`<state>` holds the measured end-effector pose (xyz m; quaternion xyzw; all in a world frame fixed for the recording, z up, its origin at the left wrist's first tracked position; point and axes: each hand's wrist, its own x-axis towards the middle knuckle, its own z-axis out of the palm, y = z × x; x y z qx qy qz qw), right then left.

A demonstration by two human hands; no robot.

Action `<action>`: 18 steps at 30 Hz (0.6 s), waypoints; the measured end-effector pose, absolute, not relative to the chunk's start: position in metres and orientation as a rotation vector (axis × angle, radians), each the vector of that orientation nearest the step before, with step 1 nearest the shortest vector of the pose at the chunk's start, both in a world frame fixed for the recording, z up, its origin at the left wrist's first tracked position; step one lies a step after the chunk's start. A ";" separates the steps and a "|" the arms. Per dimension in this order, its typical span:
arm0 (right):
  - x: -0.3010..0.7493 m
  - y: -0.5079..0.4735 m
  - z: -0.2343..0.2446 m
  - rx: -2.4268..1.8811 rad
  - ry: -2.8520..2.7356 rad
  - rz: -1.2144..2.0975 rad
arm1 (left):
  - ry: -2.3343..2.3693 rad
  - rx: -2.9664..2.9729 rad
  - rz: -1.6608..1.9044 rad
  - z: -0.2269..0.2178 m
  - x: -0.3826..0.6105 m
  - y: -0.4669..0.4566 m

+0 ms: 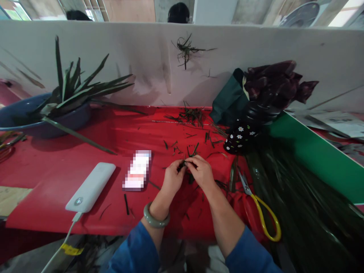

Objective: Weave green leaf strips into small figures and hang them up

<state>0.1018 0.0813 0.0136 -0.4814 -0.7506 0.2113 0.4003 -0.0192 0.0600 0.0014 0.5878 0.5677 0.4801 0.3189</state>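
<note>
Over the red-covered table, my left hand [173, 177] and my right hand [201, 172] meet with fingertips pinched together. Between them is a small bundle of green leaf strips [195, 150], its ends sticking out above and below the fingers. Most of the bundle is hidden by the hands, so its shape cannot be made out. Cut leaf scraps [209, 137] lie scattered around it. To the right of my right hand, scissors with yellow handles [265, 212] lie with their blades pointing away from me, beside a short broad leaf piece [233, 174].
At left are a blue basin [64, 123] of long leaves, a white power bank [91, 187] with a cable, and a blurred phone [137, 170]. Long dark leaves [284, 189] cover the right side beside a green panel [315, 148]. A white partition [127, 57] stands behind.
</note>
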 end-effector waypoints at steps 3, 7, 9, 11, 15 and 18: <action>0.101 0.080 0.015 -1.245 -1.845 0.498 | 1.478 1.569 1.224 0.003 -0.017 0.059; 0.100 0.080 0.016 -1.315 -1.737 0.429 | 1.457 1.591 1.180 0.006 -0.013 0.058; 0.100 0.080 0.015 -1.326 -1.701 0.418 | 1.450 1.611 1.157 0.007 -0.012 0.056; 0.100 0.081 0.014 -1.324 -1.674 0.422 | 1.445 1.612 1.134 0.009 -0.013 0.055; 0.100 0.081 0.015 -1.311 -1.647 0.456 | 1.444 1.536 1.132 0.012 -0.015 0.056; 0.099 0.081 0.015 -1.298 -1.662 0.484 | 1.384 1.477 1.168 0.011 -0.017 0.058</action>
